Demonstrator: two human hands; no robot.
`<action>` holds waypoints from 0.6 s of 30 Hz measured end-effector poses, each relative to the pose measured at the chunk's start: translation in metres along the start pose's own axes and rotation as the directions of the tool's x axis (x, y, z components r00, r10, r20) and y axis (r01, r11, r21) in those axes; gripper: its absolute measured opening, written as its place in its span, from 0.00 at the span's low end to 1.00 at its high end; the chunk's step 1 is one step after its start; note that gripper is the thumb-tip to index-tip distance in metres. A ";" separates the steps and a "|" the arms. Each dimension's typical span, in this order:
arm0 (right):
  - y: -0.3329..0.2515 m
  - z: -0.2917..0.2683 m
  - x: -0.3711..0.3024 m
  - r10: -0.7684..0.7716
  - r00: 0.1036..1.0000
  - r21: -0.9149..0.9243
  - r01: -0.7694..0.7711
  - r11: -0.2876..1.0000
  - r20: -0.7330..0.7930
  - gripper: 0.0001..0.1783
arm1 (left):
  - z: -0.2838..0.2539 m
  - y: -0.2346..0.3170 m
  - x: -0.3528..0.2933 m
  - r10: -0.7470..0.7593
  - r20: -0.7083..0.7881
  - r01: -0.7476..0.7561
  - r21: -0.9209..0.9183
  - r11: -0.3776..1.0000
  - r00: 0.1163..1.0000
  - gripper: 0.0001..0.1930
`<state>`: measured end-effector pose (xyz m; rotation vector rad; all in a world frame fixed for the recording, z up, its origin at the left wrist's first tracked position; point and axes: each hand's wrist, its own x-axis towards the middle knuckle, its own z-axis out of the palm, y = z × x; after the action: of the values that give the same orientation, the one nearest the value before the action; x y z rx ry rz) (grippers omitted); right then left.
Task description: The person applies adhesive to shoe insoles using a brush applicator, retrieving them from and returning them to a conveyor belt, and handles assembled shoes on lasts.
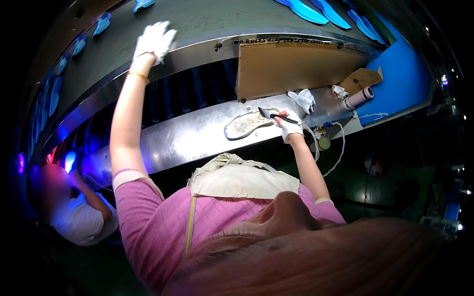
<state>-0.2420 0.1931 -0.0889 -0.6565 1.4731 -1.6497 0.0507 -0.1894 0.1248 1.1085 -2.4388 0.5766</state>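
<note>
My left hand point(155, 42), in a white glove, reaches out over the dark conveyor belt point(212, 22) with its fingers apart and nothing in them. A blue shoe sole point(143, 4) lies on the belt beyond it. My right hand point(289, 127), also gloved with pinkish fingertips showing, is closed round the black handle of a brush point(284, 118). The brush's dark head touches or hangs just above the toe end of an off-white, stained sole-shaped piece point(243, 125). That piece lies flat on the shiny metal ledge point(182, 135) in front of me.
Several more blue soles point(302, 11) lie along the belt. A cardboard sheet point(301, 69) leans against the belt's edge. A crumpled white glove point(303, 100), a pink cylinder point(359, 97) and a blue panel point(400, 79) are at the right. A co-worker point(81, 217) sits at the left.
</note>
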 end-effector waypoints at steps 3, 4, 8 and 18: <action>0.039 -0.002 0.022 0.224 0.972 0.087 -0.218 0.972 -0.068 0.12 | -0.019 -0.055 -0.035 -0.036 0.292 -0.073 0.355 0.932 0.956 0.27; 0.050 0.005 0.029 0.244 0.969 0.100 -0.239 0.966 -0.036 0.12 | -0.017 -0.078 -0.048 -0.095 0.273 0.003 0.320 0.947 0.957 0.26; 0.097 0.016 0.059 0.331 0.932 0.146 -0.352 0.925 0.151 0.11 | -0.001 -0.169 -0.093 -0.233 0.287 0.152 0.279 0.948 0.929 0.30; 0.107 0.023 0.094 0.419 0.892 -0.530 -0.441 0.724 -0.170 0.20 | -0.036 -0.118 -0.088 -0.456 0.193 0.425 0.182 0.887 0.869 0.30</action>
<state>-0.2495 0.1036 -0.2014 -0.5253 1.9850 -0.8647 0.2018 -0.1876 0.1333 1.8165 -2.2309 0.4862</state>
